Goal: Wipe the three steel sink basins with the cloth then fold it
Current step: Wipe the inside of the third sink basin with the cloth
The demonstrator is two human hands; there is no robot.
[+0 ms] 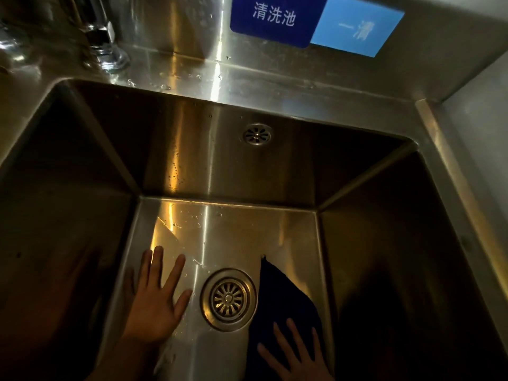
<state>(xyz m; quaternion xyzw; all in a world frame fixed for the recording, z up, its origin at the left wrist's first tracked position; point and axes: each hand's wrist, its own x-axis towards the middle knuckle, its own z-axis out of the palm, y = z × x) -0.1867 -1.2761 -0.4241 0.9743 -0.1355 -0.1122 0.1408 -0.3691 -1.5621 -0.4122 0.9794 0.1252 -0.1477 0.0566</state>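
Observation:
I look down into one deep steel sink basin (pixel 247 166). On its floor, right of the round drain strainer (pixel 228 299), lies a dark blue cloth (pixel 280 295). My right hand (pixel 297 356) presses flat on the cloth's near end with fingers spread. My left hand (pixel 158 301) rests flat on the wet basin floor left of the drain, fingers straight and spread, holding nothing. The lower part of the cloth is cut off by the frame's bottom edge.
An overflow grille (pixel 257 134) sits in the back wall. A chrome tap base (pixel 105 48) stands on the rear ledge at upper left. Blue signs (pixel 308 20) hang on the steel splashback. A raised steel rim (pixel 439 138) borders the basin's right side.

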